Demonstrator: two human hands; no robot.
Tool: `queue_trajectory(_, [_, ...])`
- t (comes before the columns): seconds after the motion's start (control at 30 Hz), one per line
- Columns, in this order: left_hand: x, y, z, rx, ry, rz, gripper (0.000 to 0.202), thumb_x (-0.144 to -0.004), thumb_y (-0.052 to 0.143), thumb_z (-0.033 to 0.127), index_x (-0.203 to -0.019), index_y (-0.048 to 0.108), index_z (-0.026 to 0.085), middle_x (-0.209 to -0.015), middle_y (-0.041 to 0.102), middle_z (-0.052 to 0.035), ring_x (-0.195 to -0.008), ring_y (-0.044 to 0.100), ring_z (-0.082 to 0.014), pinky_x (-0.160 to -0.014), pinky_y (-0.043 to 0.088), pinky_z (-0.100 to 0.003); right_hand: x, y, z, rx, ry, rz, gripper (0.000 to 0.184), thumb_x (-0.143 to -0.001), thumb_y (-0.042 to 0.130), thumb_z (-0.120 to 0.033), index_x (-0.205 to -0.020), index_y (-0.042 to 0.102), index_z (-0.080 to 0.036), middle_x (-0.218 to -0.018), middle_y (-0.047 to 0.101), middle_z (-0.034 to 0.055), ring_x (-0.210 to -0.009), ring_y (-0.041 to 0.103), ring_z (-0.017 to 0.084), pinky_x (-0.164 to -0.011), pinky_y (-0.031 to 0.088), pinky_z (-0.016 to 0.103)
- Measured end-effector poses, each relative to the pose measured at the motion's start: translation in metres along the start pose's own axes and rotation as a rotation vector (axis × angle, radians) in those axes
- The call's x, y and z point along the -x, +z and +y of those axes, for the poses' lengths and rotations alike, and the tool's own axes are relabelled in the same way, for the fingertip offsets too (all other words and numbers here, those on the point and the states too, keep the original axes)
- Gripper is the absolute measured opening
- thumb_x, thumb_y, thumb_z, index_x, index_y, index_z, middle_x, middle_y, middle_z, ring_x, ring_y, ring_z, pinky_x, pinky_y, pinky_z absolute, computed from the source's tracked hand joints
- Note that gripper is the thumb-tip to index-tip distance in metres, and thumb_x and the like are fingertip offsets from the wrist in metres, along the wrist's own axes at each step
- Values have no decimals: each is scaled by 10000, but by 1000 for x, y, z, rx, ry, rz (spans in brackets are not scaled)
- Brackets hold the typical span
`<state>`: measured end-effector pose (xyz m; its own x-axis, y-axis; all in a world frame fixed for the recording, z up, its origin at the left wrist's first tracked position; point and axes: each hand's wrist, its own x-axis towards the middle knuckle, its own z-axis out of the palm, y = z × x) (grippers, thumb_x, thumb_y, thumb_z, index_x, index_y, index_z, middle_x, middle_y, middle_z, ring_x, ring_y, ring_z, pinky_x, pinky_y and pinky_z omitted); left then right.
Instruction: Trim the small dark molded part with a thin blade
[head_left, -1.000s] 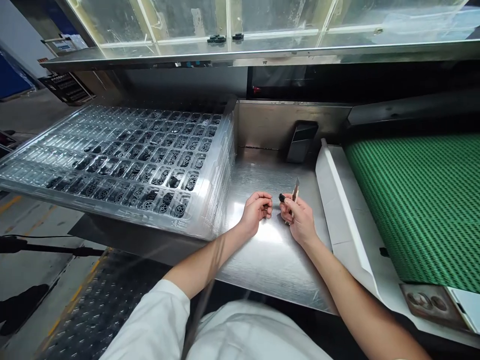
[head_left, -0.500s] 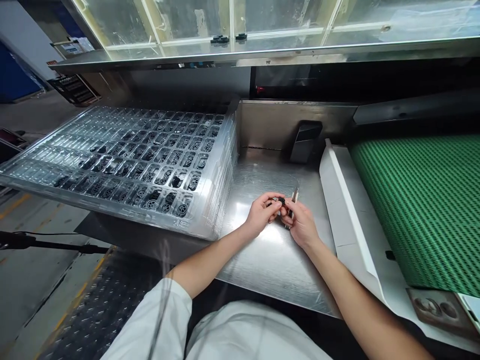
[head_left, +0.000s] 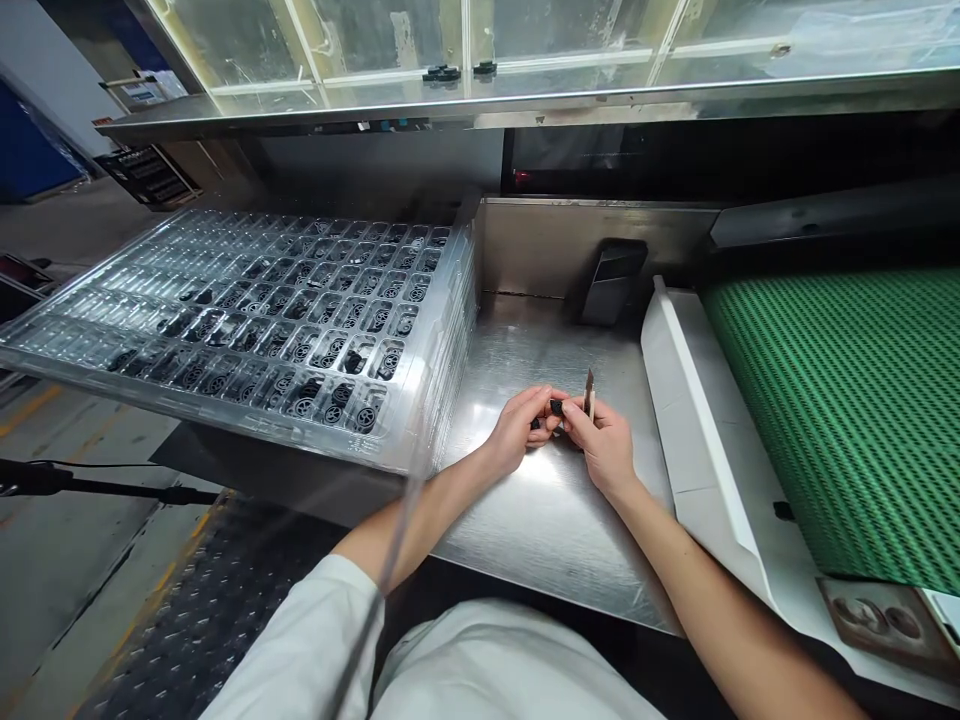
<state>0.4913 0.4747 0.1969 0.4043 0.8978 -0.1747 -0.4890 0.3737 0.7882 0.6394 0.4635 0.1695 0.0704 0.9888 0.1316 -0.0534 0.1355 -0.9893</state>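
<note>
My left hand (head_left: 519, 430) and my right hand (head_left: 606, 444) meet fingertip to fingertip over the steel worktop (head_left: 540, 500). Both pinch a small black part (head_left: 556, 407) between them. In my right hand a thin metal blade-like tool (head_left: 589, 392) also stands upright between the fingers. To the left, a stack of clear plastic trays (head_left: 262, 320) holds several small black round parts in its pockets, with the nearer rows filled.
A green conveyor belt (head_left: 840, 400) runs on the right behind a white guide wall (head_left: 682, 380). A dark block (head_left: 611, 280) leans on the steel back wall. A glass shelf (head_left: 525, 60) overhangs. A small brown plate (head_left: 877, 620) lies at the lower right.
My hands, apart a second ago, have come together; the black part held in my right fingers is now pinched by both hands.
</note>
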Motion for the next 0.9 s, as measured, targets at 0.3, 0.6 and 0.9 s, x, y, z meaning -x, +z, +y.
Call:
queue_trajectory(0.3, [1,-1,4,92,-51,-101,493,-747,852,414,-1100,630,151,-763,631,-4,-448,291,-18,-442,120,-195,-1,-1,-7,-7,-23,31,448,-857,787,-625,-908,707,-188,-673,597,13,-519,409,132,-447,253,233])
queue_trajectory(0.6, [1,0,1,-74,-26,-119,596,-765,844,522,-1204,664,161,-716,638,7,-423,254,-15,-431,86,-212,-2,-4,-10,-102,16,15,449,-820,833,-606,-856,672,-189,-559,539,-8,-457,326,115,-442,221,234])
queue_trajectory(0.9, [-2,-2,-1,-26,6,-49,515,-723,872,424,-1129,731,140,-748,666,-13,-435,269,-6,-445,90,-218,-2,-3,-6,-36,-3,78,469,-805,865,-605,-883,648,-196,-656,612,9,-524,421,134,-460,270,232])
